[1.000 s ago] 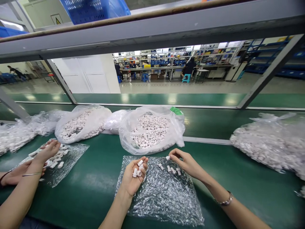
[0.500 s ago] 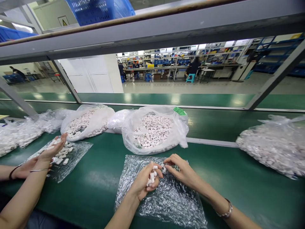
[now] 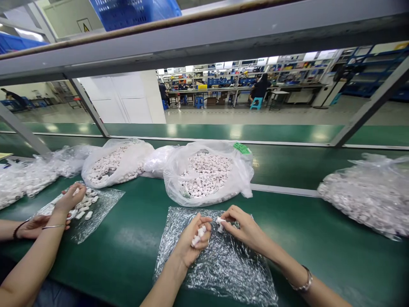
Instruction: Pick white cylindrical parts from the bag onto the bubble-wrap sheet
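Observation:
My left hand (image 3: pixel 188 245) is curled around several small white cylindrical parts (image 3: pixel 200 234), which show between the palm and the fingers. To its right, my right hand (image 3: pixel 244 228) pinches a small white part (image 3: pixel 220 220) between thumb and fingertips. Another white piece shows just below that pinch; whether it is held or lies on the plastic, I cannot tell. Both hands are above a crinkled clear plastic bag (image 3: pixel 230 277) spread on the green table. Behind it lies a large open plastic bag (image 3: pixel 174 187) full of pale parts with dark openings.
On the left, a co-worker's hands (image 3: pixel 68 198) work over white parts on another clear sheet (image 3: pixel 105 209). Filled bags stand along the back left, and a bulging bag (image 3: pixel 367 196) lies at right. An overhead shelf beam (image 3: pixel 204 40) spans the bench, with a blue crate (image 3: pixel 137 13) above.
My left hand has drawn slightly left, away from my right hand, and its fingers have closed more over the parts. The co-worker's raised palm has turned and its fingers have curled.

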A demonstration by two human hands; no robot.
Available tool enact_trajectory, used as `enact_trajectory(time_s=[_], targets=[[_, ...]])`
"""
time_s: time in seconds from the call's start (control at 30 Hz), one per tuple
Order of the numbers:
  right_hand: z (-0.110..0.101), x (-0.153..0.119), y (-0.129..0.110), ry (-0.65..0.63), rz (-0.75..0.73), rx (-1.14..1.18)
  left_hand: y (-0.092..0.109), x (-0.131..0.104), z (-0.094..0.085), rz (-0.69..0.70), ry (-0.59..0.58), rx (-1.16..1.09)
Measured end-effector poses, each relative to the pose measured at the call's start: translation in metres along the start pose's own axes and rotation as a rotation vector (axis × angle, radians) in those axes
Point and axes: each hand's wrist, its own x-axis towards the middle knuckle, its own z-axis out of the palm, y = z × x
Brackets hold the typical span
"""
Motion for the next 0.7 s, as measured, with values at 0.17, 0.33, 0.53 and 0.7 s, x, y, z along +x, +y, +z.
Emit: enact_trajectory(time_s=[0.17,0.33,0.53,0.7], targets=[[0.004,0.001,0.009,0.011,0.015,-0.128,0.01,-0.002,-0.002,0.06,0.149,-0.328],[0.009,-0.001,-0.01,0.045,-0.1,-0.126,0.0,0.001,0.003,0.115,0.131,-0.386],[0.023,0.005,-0.032,-0.041,-0.299,-0.29,-0.008,0.004,0.002,0.106,0.016,-0.283],[0.029,0.012,-0.033,-0.065,-0.291,-0.312,-0.005,0.002,0.002,0.127,0.024,-0.247]])
